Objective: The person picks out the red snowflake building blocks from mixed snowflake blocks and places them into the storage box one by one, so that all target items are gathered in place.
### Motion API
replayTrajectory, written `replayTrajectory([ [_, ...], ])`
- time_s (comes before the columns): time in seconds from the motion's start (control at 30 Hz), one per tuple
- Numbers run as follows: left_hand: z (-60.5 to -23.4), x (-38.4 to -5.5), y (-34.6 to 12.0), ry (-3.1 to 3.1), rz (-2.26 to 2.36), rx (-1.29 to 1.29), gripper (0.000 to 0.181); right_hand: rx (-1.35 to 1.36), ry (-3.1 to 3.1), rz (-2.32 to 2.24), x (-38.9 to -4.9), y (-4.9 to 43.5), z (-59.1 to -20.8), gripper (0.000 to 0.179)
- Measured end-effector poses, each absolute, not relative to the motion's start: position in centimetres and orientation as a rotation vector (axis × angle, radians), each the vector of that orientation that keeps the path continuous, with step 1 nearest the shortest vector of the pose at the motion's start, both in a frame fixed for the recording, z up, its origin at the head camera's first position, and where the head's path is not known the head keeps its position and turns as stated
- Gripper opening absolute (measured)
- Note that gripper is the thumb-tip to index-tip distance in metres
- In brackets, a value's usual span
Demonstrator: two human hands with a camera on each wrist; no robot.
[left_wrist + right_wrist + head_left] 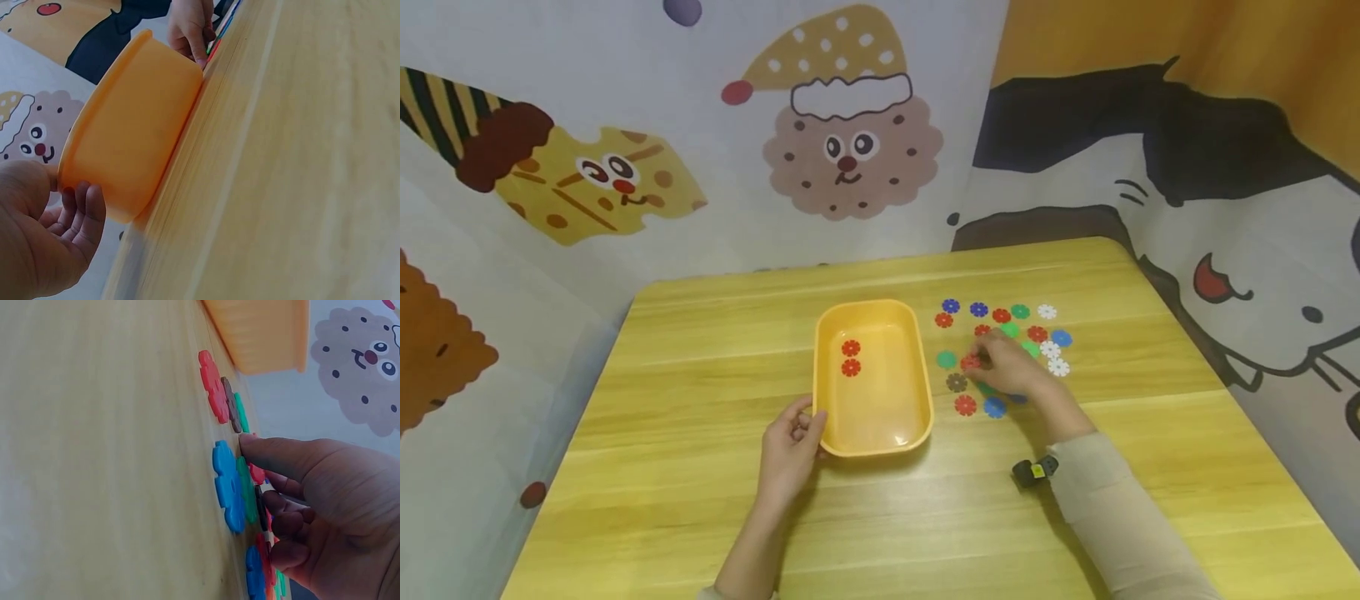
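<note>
Although a red flower-shaped disc (969,362) is at the fingertips of the right hand (1013,367), right of the head view's centre, whether the bent fingers pinch it cannot be told. Around it spread other flower-shaped discs, including a brown disc (957,382) just below left. At mid-frame, a yellow plastic tray (880,417) contains two red discs (851,348), toward its upper left. The left hand (788,450), fingers curled, grips the tray's lower-left rim. Beneath is a wood-grain table (685,400); cartoon-printed cloth (850,183) fills the top.

A wood-grain table (685,400) stands before a pale backdrop (625,50) printed with a cartoon cheese (610,192), a capped cookie (852,158) and an animal (1262,242).
</note>
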State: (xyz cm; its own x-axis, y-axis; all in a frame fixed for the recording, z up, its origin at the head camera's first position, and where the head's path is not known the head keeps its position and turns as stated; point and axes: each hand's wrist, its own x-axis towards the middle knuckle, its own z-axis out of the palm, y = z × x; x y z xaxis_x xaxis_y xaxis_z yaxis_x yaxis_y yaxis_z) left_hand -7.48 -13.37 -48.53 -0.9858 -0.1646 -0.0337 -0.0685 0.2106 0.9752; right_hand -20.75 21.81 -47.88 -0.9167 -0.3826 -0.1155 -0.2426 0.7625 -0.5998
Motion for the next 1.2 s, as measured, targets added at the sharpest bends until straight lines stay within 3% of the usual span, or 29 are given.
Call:
replayTrajectory([
  [0.23, -48.3, -7.4, -13.3, -2.389, -1.921, 0.234, 0.035, -0.517, 2.708, -0.936, -20.8, 21.9, -48.1, 0.026],
  [0.43, -48.0, -7.4, -13.4, -2.394, -1.926, 0.239, 0.037, -0.621, 2.74, -0.931, -21.0, 22.0, -48.3, 0.049],
  [0.7, -47.5, -7.4, -13.4, -2.452, -1.904, 0.32, 0.038, -0.653, 2.733, -0.886, -21.0, 21.9, -48.5, 0.027],
  [1.0, -48.0, -7.5, -13.4, -2.405, -1.912, 0.28, 0.04, -0.685, 2.824, -1.052, -21.3, 20.5, -48.1, 0.04],
  [1.2, -45.4, -6.8, -12.7, -2.407, -1.91, 0.238, 0.038, -0.652, 2.822, -1.202, -21.0, 19.1, -47.6, 0.048],
])
